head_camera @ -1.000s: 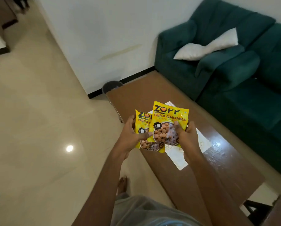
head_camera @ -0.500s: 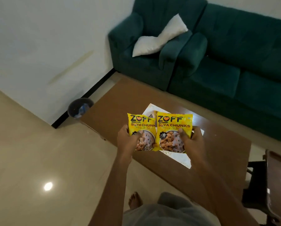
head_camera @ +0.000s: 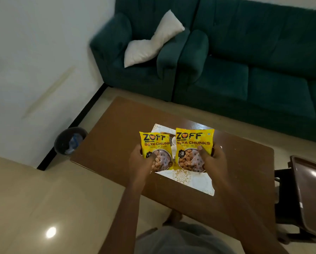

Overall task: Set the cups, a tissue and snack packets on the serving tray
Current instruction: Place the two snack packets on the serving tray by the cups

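I hold two yellow snack packets side by side above the brown table (head_camera: 116, 143). My left hand (head_camera: 140, 160) grips the left packet (head_camera: 155, 147) at its lower left edge. My right hand (head_camera: 212, 160) grips the right packet (head_camera: 193, 143) at its lower right corner, thumb on the front. Beneath them lies a white serving tray (head_camera: 193, 182) with a gold pattern. Between the packets a bit of white cups (head_camera: 173, 143) shows on the tray; most of the tray's contents are hidden by the packets.
A dark green sofa (head_camera: 245, 70) with a white cushion (head_camera: 151, 43) stands beyond the table. A dark waste bin (head_camera: 69, 142) sits by the white wall at the table's left end. A brown plastic chair (head_camera: 309, 195) stands at the right.
The two packets, overlapping a second ago, have been spread apart and are now side by side. The view has swung right, toward the table and sofa.
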